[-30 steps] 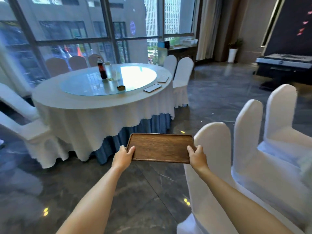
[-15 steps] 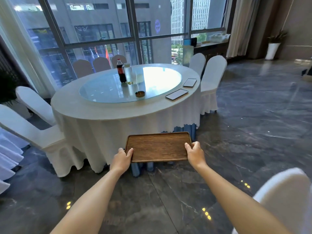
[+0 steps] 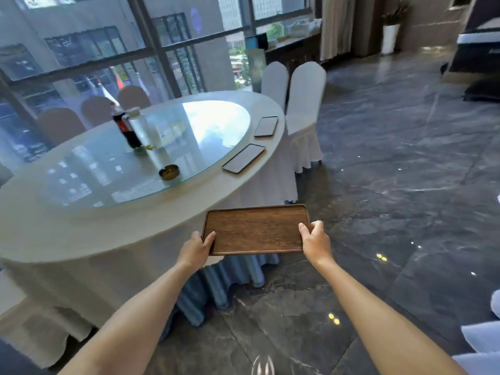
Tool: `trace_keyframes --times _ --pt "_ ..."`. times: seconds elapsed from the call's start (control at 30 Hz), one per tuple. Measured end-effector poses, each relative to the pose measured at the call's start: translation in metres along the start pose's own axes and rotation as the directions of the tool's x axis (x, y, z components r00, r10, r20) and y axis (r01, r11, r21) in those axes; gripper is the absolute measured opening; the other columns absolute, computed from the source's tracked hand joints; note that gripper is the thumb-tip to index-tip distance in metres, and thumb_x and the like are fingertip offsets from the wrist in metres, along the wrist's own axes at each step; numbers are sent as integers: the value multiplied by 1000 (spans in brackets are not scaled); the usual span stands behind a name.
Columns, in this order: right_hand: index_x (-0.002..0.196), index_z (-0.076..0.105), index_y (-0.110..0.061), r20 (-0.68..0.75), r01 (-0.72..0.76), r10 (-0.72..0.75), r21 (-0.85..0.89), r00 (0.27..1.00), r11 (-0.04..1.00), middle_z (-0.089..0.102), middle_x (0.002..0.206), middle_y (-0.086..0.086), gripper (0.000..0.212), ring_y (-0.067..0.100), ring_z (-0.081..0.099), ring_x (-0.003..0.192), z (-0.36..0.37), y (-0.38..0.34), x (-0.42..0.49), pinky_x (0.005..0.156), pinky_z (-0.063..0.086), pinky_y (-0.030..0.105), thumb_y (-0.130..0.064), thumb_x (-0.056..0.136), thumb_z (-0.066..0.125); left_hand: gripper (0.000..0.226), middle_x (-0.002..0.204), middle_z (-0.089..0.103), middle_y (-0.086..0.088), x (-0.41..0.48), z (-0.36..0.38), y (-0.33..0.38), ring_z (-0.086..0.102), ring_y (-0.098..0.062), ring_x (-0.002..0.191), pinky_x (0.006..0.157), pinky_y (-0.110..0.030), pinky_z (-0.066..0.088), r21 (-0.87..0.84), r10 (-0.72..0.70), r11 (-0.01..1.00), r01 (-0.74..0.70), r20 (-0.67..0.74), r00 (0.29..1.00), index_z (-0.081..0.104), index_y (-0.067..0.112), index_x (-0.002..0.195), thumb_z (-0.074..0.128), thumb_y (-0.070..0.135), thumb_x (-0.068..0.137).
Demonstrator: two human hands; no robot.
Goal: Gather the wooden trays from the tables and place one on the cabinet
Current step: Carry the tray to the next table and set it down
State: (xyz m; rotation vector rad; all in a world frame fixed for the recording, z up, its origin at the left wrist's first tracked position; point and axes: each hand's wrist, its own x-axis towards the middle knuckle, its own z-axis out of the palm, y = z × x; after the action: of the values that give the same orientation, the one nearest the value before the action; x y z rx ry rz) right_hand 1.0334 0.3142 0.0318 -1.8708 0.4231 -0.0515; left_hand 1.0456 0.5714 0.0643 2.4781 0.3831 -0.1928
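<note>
I see two bare forearms reaching out from the bottom of my view, no sleeves on either. The left hand [image 3: 197, 249] and right hand [image 3: 316, 243] wear no gloves, rings, watch or bands that I can see.

No readable txt anywhere. Dark soda bottle [image 3: 127, 128] on the round table [image 3: 81, 234] had a red label, prob. a brand, but too blurred to read. Round purple sign [image 3: 196, 19] outside window: illegible too.
</note>
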Motion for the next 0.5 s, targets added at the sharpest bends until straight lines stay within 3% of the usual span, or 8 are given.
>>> trace_keyframes --times 0.1,0.23,0.37,0.5 --pt "97 38 -9 -38 -1 0 -37 999 999 51 91 6 22 23 48 83 5 -6 67 71 37 35 -31 97 41 38 106 60 -19 71 18 25 55 -32 93 76 -36 39 -30 21 999 -20 30 999 44 4 96 37 42 97" --pt "114 43 0 -70 -4 -2 -95 998 995 55 100 13 35 32 54 96 24 -25 169 80 41 41 -30 96 42 50 115 62 -22 178 40 54 58 -37 105 80 -36 40 -87 24 996 -20 38 999 52 -3 111 38 43 96" --pt "117 44 2 -82 1 -15 -173 997 985 60 113 22 37 36 56 103 41 -58 271 74 36 32 -29 96 43 40 115 60 -24 269 45 88 55 -37 107 76 -33 33 -120 4 993 1 44 999 48 2 97 38 41 97" --pt "116 44 1 -17 31 -36 -233 999 972 60 109 20 37 35 56 101 53 -92 350 74 37 33 -31 97 42 38 111 62 -25 335 37 111 56 -37 103 74 -34 33 -159 -26 987 28 15 1000 46 6 90 39 42 96"
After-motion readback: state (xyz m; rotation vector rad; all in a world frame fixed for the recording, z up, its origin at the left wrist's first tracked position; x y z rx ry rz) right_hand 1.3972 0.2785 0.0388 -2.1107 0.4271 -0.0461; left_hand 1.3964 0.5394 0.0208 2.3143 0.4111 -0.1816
